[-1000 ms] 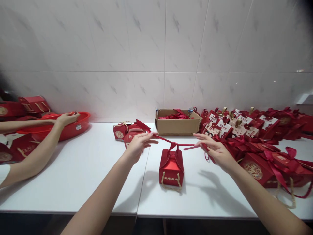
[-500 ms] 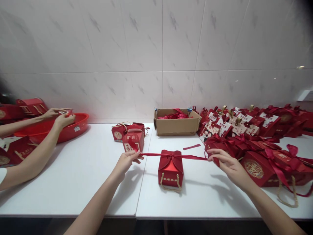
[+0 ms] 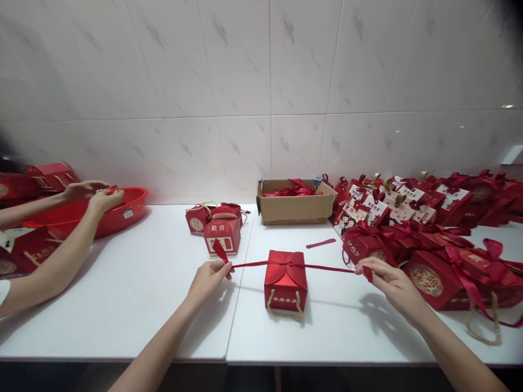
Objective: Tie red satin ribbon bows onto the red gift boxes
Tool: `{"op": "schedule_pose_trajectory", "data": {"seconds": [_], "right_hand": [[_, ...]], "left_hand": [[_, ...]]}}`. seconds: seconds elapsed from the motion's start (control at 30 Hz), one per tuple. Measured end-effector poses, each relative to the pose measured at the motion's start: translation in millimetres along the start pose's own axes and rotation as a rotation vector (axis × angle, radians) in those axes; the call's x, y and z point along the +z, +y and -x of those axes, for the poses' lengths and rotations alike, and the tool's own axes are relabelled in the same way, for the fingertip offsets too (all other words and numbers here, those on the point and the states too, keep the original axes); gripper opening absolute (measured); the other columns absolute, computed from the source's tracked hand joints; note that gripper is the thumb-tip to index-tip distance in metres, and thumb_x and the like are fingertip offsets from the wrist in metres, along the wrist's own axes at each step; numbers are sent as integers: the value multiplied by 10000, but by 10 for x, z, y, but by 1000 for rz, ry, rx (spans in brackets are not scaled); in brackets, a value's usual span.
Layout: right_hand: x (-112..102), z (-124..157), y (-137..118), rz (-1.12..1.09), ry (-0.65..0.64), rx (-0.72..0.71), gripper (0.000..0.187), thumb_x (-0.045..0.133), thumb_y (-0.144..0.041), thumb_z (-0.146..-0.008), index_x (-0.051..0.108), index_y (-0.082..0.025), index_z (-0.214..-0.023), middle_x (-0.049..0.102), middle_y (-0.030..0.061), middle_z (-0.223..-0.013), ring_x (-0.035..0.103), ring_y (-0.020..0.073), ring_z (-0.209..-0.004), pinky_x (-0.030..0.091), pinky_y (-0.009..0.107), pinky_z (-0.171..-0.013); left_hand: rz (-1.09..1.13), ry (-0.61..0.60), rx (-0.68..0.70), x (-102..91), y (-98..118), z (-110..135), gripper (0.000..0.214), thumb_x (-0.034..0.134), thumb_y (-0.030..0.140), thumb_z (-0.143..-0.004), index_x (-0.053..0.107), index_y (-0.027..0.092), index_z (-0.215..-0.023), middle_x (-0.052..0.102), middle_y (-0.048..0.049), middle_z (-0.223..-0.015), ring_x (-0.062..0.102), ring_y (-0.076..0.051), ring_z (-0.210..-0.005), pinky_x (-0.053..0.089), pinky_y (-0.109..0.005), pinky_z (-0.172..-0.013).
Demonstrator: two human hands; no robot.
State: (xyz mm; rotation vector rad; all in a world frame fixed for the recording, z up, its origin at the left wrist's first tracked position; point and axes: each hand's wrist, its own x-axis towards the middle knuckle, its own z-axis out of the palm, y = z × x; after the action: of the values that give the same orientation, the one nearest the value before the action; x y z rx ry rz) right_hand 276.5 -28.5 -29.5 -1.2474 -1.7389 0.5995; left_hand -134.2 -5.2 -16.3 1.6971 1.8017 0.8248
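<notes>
A red gift box (image 3: 285, 288) with a gold rope handle stands upright on the white table in front of me. Across its top runs a dark red ribbon (image 3: 327, 268), knotted at the middle of the lid and stretched taut to both sides. My left hand (image 3: 207, 280) pinches one ribbon end, whose tip sticks up above the fingers. On the other side, my right hand (image 3: 382, 275) is closed on the opposite end. Both hands are held apart from the box, above the table.
Behind stands a cardboard box (image 3: 294, 209) of ribbons. Several finished red boxes (image 3: 433, 277) crowd the right side. Small red boxes (image 3: 223, 234) stand back left; a loose ribbon strip (image 3: 321, 243) lies nearby. At far left, another person's hands (image 3: 102, 200) work over a red basin (image 3: 134, 209).
Both my hands have moved slightly lower and a little farther apart, drawing the ribbon tighter and thinner. The lid's top lies flatter. The other person's hands have shifted slightly.
</notes>
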Motion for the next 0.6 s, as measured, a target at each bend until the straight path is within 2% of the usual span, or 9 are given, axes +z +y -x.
{"op": "schedule_pose_trajectory", "data": {"seconds": [0.07, 0.17, 0.23, 0.3, 0.37, 0.43, 0.53, 0.6], "right_hand": [[-19, -7, -53, 24, -30, 1, 369, 524, -527, -804, 680, -194, -777, 645, 106, -939, 604, 253, -918, 486, 369, -833], [-72, -44, -235, 91, -47, -16, 323, 559, -479, -805, 668, -212, -951, 617, 107, -1108, 570, 266, -1051, 466, 381, -906], [-78, -106, -416, 114, -21, -63, 343, 586, -445, -800, 621, -235, -1070, 573, 96, -1193, 542, 259, -1106, 468, 369, -916], [-13, -206, -610, 107, -6, -144, 329, 597, -417, -801, 603, -250, -1084, 556, 83, -1212, 527, 245, -1129, 462, 357, -930], [143, -328, -771, 105, -60, -237, 312, 610, -403, -794, 602, -250, -1066, 558, 76, -1202, 514, 238, -1145, 428, 366, -977], [361, -446, -859, 95, -174, -288, 384, 626, -408, -779, 564, -257, -1127, 544, 76, -1224, 509, 235, -1151, 421, 379, -985], [674, -567, -830, 39, -315, -326, 493, 633, -421, -768, 491, -273, -1216, 487, 70, -1294, 468, 232, -1199, 404, 393, -1002], [808, -597, -737, -15, -346, -331, 515, 644, -405, -763, 472, -269, -1229, 479, 72, -1297, 459, 228, -1206, 395, 388, -1008]], "left_hand": [[-78, -71, -14, -65, 39, 43, 462, 419, 538, -787, 625, 166, -608, 661, -53, -645, 569, -195, -601, 375, -268, -583], [-323, -140, -53, -222, 217, 170, 473, 471, 557, -750, 574, 177, -488, 612, -47, -528, 551, -200, -526, 351, -276, -541], [-400, -22, 39, -304, 419, 247, 450, 475, 565, -753, 546, 189, -515, 597, -37, -547, 552, -205, -557, 361, -281, -546], [-288, 71, 228, -309, 649, 258, 341, 483, 510, -783, 573, 204, -662, 644, -33, -751, 586, -206, -727, 415, -284, -651], [-156, -5, 436, -222, 852, 172, 224, 504, 428, -795, 580, 217, -778, 630, -40, -952, 574, -207, -910, 427, -303, -793], [-52, -150, 533, -69, 976, 6, 139, 537, 353, -774, 561, 217, -786, 583, -49, -1094, 542, -210, -1020, 412, -332, -880], [108, -358, 545, 189, 985, -275, 129, 589, 280, -732, 496, 195, -706, 523, -66, -1210, 493, -227, -1129, 365, -372, -968], [221, -426, 520, 328, 904, -401, 152, 612, 260, -723, 482, 186, -697, 506, -75, -1238, 466, -235, -1170, 337, -382, -998]]}}
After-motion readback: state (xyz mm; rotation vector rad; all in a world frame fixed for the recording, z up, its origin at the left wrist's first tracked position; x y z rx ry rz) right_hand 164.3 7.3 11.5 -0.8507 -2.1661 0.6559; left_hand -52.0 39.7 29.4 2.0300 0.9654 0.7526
